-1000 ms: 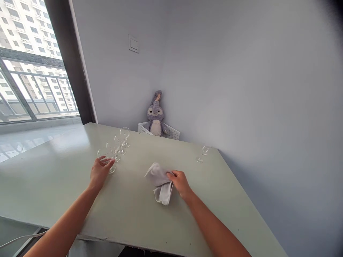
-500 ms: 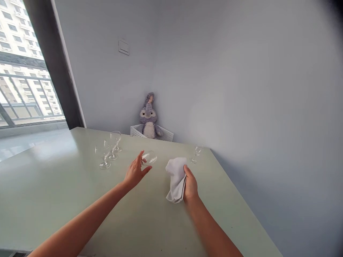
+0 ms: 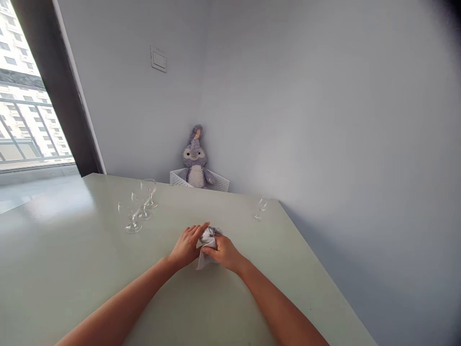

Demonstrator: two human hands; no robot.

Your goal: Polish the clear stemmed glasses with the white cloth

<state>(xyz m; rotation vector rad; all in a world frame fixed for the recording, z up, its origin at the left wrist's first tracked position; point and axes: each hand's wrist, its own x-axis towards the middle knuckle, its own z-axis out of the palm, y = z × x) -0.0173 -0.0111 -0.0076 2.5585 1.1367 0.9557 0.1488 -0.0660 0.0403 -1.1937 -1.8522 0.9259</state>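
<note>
Near the middle of the table, my left hand (image 3: 187, 246) is curled around the bowl of a clear wine glass (image 3: 209, 234). My right hand (image 3: 226, 252) pinches a white cloth (image 3: 204, 261), part of which is bunched inside the glass while a corner hangs below my fingers. The stem and foot of this glass are hidden. Both hands meet at the glass, fingers bent. To the left stand three stemmed glasses (image 3: 133, 227) grouped together. Another stemmed glass (image 3: 261, 206) is upright by itself toward the far right edge.
The pale green table (image 3: 173, 302) reaches to the walls. Behind its far edge, a grey plush toy (image 3: 196, 163) sits in a white perforated basket (image 3: 222, 183). A light switch (image 3: 159, 59) is on the wall, and a window with a railing lies at left.
My right hand has brought the cloth leftward to the glass, and the cloth is now bunched into it. The left hand has closed in around the bowl. The view has shifted slightly.
</note>
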